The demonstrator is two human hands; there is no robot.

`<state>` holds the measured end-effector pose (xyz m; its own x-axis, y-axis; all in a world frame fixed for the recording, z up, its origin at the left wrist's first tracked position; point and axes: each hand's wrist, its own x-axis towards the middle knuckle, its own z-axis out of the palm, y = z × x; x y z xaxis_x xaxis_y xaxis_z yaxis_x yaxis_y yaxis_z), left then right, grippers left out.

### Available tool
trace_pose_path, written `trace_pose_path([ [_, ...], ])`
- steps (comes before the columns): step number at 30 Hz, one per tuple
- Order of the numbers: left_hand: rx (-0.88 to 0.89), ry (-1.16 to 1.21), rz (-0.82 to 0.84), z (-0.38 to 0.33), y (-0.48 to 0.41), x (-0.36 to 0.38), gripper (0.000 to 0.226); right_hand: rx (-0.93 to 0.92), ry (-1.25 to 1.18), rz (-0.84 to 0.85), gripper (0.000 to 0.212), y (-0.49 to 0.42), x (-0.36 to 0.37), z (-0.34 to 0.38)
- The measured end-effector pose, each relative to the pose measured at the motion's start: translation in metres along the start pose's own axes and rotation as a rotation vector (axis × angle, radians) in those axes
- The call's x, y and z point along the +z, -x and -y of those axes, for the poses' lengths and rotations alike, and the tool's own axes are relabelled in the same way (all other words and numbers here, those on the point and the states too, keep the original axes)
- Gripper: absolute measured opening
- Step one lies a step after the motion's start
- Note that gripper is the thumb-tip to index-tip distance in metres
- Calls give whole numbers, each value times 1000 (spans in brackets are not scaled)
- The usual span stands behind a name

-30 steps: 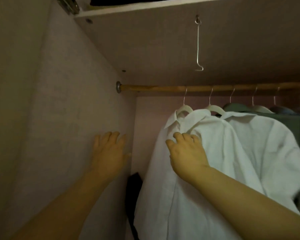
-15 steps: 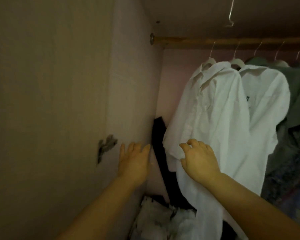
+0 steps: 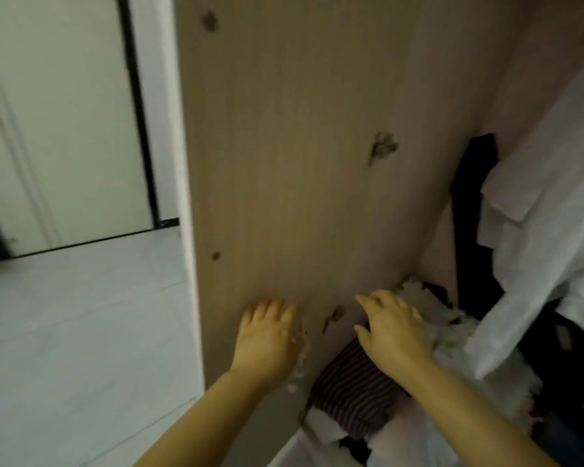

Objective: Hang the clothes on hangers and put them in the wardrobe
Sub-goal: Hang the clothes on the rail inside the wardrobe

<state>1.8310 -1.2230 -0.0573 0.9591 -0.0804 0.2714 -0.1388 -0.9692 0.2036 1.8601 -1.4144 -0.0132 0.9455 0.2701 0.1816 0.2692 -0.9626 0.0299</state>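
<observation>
White shirt [image 3: 550, 210] hangs right of the right hand [image 3: 393, 328], whose loose fingers hold nothing above a striped garment [image 3: 351, 396]. Flat against the wardrobe side panel [image 3: 284, 163] lies the left hand [image 3: 267, 335].

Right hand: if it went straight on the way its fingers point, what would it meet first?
Most likely the wardrobe's side panel, near the chipped mark. The right hand points that way, with the white fluffy pile off to its side. Depth is unclear.

White shirt [image 3: 553, 214] partly beyond right edge.
</observation>
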Motion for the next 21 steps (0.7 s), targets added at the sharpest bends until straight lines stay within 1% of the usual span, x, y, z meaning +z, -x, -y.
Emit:
trace_pose_path([
  [4,-108,-59,30,53,86,-9,63,-195,-108,71,50,35,18,79],
  [8,-344,-85,22,105,157,-26,62,-405,-184,125,52,62,29,159],
  [12,-559,-118,21,173,225,-50,63,-629,-246,171,52,72,38,249],
  [15,-688,-121,7,219,266,-67,62,-736,-236,170,52,71,43,308],
  [21,-941,-110,7,335,358,-110,64,-888,-226,204,52,64,54,472],
])
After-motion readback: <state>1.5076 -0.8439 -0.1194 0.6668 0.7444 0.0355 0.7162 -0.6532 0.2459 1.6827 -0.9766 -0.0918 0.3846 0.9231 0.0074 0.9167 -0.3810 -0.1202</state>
